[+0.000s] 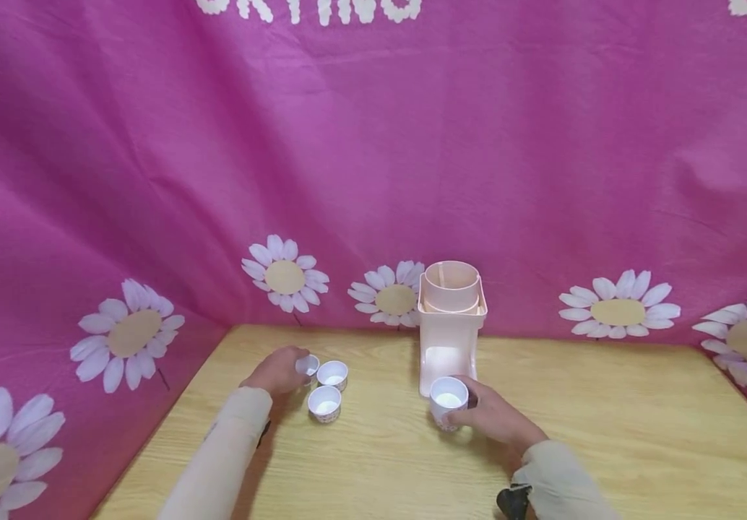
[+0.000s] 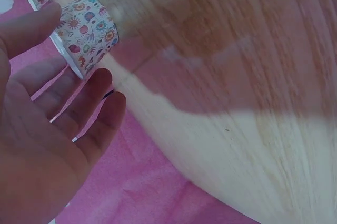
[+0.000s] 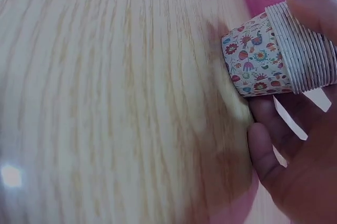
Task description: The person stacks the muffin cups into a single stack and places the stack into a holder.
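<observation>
Letters (image 1: 365, 11): white, scalloped, cut by the top edge of the head view; the lower parts seem to read "RTING", with a partial character before them; another part of a letter shows at the top right.
Cloth (image 1: 529, 144): magenta, printed with white daisies (image 1: 617, 312); it hangs along the back and left sides of the counter (image 1: 380, 462).
Left hand (image 1: 277, 372): thumb and fingers pinch one cup (image 1: 307, 365) by its rim; the two outermost fingers reach past it.
Near cups: a rear cup (image 1: 332, 375) and a front cup (image 1: 324, 409) stand upright on the counter, just right of the held one, mouths up.
Right hand (image 1: 493, 415): fingers curled round a stack (image 3: 255, 58) of nested cups; many white rims overlap; whether its base touches the wood I cannot tell.
Print: small flowers and birds in red, blue and orange on white.
Holder (image 1: 448, 328): pale pink, a round tube at its top; the stack is just in front of its foot.
Edges: the back edge lies behind the holder; the left edge slants beside the left sleeve (image 1: 217, 462).
Room: bare wood runs between the front cup and the stack; a wide stretch lies right of the right hand.
</observation>
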`<state>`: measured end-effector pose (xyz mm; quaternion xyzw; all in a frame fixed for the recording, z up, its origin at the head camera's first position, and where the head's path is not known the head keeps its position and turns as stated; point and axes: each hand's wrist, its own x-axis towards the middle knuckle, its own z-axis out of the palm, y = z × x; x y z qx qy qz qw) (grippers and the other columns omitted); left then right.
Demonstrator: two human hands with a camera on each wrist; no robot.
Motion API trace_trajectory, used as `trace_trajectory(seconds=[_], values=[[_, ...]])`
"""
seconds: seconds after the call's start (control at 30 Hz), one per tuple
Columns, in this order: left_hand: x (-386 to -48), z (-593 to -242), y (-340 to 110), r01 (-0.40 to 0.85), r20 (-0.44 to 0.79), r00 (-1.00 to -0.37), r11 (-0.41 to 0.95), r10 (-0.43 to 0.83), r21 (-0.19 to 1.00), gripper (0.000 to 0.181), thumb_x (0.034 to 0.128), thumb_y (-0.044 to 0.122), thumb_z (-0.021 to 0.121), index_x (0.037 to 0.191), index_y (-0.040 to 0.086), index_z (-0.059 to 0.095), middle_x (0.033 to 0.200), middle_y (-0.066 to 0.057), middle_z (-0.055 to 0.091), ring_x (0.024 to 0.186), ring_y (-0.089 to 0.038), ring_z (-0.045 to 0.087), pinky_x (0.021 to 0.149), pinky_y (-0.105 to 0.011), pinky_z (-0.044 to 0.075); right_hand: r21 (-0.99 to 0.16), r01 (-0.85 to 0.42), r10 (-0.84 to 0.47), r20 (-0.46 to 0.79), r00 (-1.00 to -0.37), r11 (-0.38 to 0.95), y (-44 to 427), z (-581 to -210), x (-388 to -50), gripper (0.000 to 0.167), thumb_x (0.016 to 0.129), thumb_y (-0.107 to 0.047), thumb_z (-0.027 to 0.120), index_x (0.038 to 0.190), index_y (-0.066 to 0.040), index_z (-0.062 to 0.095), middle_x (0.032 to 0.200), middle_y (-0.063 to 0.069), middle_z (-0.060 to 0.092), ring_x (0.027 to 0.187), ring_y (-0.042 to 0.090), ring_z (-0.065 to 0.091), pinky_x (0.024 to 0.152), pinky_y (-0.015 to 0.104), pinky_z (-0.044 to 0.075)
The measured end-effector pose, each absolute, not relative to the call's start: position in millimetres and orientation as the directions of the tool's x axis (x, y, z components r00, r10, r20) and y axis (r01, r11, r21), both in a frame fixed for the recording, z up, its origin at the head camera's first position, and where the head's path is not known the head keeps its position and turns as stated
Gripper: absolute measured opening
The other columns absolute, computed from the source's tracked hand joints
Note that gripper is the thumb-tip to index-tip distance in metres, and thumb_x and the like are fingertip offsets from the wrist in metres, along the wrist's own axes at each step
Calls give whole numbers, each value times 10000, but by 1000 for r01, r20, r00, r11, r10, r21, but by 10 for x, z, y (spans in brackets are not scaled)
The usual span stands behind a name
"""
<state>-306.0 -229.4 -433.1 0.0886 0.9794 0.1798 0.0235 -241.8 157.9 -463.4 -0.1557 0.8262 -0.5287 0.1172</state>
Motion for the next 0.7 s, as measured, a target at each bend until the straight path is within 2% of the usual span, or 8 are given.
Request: trace_trajectory(seconds=[0.1, 0.2, 0.37, 0.7], values=[[-3046, -4333, -2346, 162, -15, -983, 912, 181, 376, 520, 798, 144, 751, 1269, -39, 625, 1288, -215, 644, 1230, -392, 582, 1071, -512, 443, -917, -129, -377, -25, -926, 377, 1558, -4660, -2420, 610, 786, -146, 757, 1340, -33, 526, 1150, 120, 649, 1035, 151, 555, 955, 344, 416], [-3026, -4330, -2381, 131, -29, -987, 901, 157, 413, 501, 810, 161, 754, 1244, -51, 623, 1228, -211, 667, 1161, -366, 612, 1041, -511, 463, -921, -112, -376, -40, -926, 373, 1560, -4671, -2415, 613, 789, -142, 757, 1344, -33, 521, 1156, 122, 646, 1041, 156, 556, 959, 344, 415], [-3031, -4330, -2434, 101, -9, -993, 908, 115, 407, 464, 839, 209, 735, 1205, -54, 626, 1137, -199, 688, 1029, -319, 636, 967, -497, 495, -915, -90, -358, -63, -932, 394, 1565, -4666, -2417, 617, 792, -159, 760, 1353, -55, 525, 1149, 98, 650, 1049, 153, 556, 972, 348, 403], [-3084, -4344, -2486, 87, -9, -995, 921, 98, 379, 517, 844, 268, 733, 1216, -74, 622, 1174, -233, 679, 1095, -386, 636, 991, -523, 490, -916, -42, -312, -93, -945, 399, 1545, -4670, -2424, 639, 791, -160, 761, 1379, -85, 521, 1184, 89, 652, 1076, 151, 559, 977, 345, 395]])
